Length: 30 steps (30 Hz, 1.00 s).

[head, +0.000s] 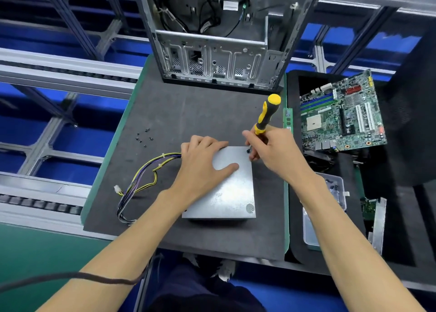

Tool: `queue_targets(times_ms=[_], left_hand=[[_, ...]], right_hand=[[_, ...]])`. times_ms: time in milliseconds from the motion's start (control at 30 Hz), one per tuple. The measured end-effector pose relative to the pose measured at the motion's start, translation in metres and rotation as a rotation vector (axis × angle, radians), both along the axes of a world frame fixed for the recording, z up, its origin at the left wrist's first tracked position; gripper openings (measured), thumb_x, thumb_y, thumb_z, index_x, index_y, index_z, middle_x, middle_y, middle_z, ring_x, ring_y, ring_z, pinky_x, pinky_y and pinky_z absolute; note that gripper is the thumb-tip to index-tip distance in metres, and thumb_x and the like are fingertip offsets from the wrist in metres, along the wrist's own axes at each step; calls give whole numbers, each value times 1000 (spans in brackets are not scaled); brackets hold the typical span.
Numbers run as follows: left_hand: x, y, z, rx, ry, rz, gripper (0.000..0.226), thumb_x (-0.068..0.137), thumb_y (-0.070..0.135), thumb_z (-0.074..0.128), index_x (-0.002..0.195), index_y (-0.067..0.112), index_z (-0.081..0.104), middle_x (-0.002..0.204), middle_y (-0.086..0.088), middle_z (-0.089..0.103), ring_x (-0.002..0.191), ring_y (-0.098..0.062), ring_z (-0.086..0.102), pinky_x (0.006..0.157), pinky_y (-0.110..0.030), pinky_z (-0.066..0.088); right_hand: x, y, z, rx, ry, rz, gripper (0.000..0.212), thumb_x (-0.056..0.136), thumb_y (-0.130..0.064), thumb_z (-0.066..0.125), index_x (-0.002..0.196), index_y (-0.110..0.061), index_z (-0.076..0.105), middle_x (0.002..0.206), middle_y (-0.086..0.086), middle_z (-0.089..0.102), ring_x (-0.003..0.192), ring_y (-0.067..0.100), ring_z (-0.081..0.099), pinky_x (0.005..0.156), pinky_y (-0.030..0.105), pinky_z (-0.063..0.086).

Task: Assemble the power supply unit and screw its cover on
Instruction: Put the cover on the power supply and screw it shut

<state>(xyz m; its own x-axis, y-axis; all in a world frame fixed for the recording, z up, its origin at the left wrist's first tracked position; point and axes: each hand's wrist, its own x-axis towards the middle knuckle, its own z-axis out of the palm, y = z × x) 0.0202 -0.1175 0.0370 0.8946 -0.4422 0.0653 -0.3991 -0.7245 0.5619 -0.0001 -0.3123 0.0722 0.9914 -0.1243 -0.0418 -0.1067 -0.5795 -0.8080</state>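
The grey metal power supply unit (pixel 231 193) lies on the dark mat (pixel 188 113) with its plain cover facing up. My left hand (pixel 205 160) rests flat on the cover's far left part, fingers straight and thumb spread. My right hand (pixel 271 151) grips a yellow and black screwdriver (pixel 265 114), held nearly upright. Its tip stands on a dark screw (pixel 248 150) at the cover's far right corner. A bundle of yellow, purple and black wires (pixel 141 182) runs out from the unit's left side.
Several small black screws (pixel 142 138) lie loose on the mat to the left. An open computer case (pixel 219 40) stands at the far edge. A motherboard (pixel 342 113) and a clear plastic box (pixel 330 208) sit on the right.
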Motion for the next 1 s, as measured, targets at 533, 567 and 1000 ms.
queue_targets(times_ms=[533, 567, 1000], left_hand=[[37, -51, 145, -102, -127, -313, 17, 91, 23, 72, 102, 10, 71, 90, -1, 60, 82, -17, 55, 84, -43, 50], [38, -49, 148, -78, -117, -349, 17, 92, 18, 69, 107, 11, 73, 95, -1, 62, 86, -18, 58, 87, -42, 50], [41, -48, 146, 8, -120, -355, 18, 89, 19, 73, 106, 14, 73, 97, 3, 61, 93, -19, 61, 89, -36, 49]], right_hand=[[-1, -7, 15, -205, 52, 110, 33, 101, -32, 58, 70, -23, 65, 60, -4, 69, 54, 9, 63, 62, 32, 52], [-2, -10, 16, -174, 64, 138, 26, 101, -27, 59, 76, -24, 67, 63, -5, 70, 53, 7, 65, 61, 27, 51], [1, -5, 12, -17, 60, 154, 23, 98, -19, 68, 81, -5, 61, 65, 9, 73, 40, 3, 61, 46, 25, 51]])
